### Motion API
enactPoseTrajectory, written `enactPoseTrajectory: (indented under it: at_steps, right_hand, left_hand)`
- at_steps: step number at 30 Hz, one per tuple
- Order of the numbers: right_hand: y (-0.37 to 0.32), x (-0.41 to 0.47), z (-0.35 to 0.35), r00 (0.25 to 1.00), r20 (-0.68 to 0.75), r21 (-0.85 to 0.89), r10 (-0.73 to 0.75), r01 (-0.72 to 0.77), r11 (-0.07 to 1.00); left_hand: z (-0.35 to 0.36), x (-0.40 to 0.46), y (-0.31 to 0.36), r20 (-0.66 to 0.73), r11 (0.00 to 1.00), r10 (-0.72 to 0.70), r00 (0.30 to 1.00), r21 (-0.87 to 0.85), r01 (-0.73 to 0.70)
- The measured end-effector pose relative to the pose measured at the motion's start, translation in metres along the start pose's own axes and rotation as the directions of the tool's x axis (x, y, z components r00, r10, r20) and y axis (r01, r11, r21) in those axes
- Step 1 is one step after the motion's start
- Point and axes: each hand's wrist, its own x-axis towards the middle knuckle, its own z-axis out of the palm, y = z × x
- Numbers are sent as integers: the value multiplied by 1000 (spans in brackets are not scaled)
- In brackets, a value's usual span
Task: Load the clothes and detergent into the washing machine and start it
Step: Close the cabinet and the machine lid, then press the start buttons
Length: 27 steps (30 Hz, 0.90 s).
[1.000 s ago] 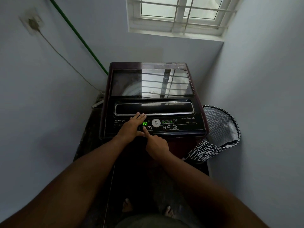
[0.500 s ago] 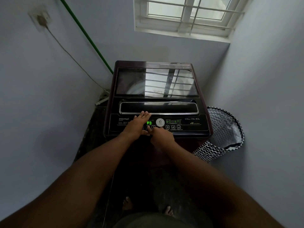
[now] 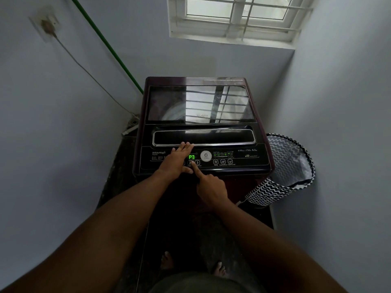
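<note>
Two bare feet [image 3: 167, 260] stand on a dark, speckled floor [image 3: 118, 187] in a narrow room with pale blue-grey walls. Both forearms reach forward to a top-loading washer [image 3: 203, 127] set against the far wall. The left hand [image 3: 176, 160] lies flat and open on the black control panel [image 3: 243, 163], fingers together, gripping nothing. The right hand [image 3: 211, 190] is curled, with only its forefinger out; the fingertip [image 3: 193, 166] sits at the buttons marked 2 and 3, just below a green display [image 3: 191, 156] reading "P3". Panel lettering reads "WhiteMagic", a round badge shows "6", and "6.5 kg" appears at right; small labels include "Delay" and "Water Level". The glass lid [image 3: 198, 104] is closed and reflects window bars. Just right of the washer stands a black-and-white zigzag basket [image 3: 283, 172]. On the left wall, a green pipe [image 3: 110, 47] slants down, beside a socket [image 3: 45, 25] with a trailing cord. A white-framed window [image 3: 237, 17] is above.
</note>
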Motion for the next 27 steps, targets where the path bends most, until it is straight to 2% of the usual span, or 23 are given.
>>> enactPoseTrajectory:
  at_steps: [3, 7, 13, 17, 23, 27]
  right_hand:
    - [4, -4, 1, 999, -21, 10, 47, -47, 999]
    - [4, -6, 2, 998, -17, 51, 66, -65, 997]
    - [-2, 0, -1, 998, 24, 107, 57, -59, 992]
    - [2, 5, -11, 996, 47, 139, 78, -84, 987]
    - [7, 18, -28, 995, 72, 187, 71, -84, 979]
    - [8, 25, -39, 995, 97, 127, 33, -46, 991]
  left_hand:
    - [0, 1, 0, 3, 1000, -7, 1000, 7, 7]
    - [-1, 0, 9, 81, 999, -11, 997, 38, 8]
    - [12, -4, 11, 26, 979, -8, 1000, 202, 3]
    - [10, -5, 14, 37, 982, -24, 999, 188, 17]
    - [12, -8, 14, -41, 910, 21, 999, 416, -2]
    - [13, -6, 11, -3, 890, 43, 999, 455, -37]
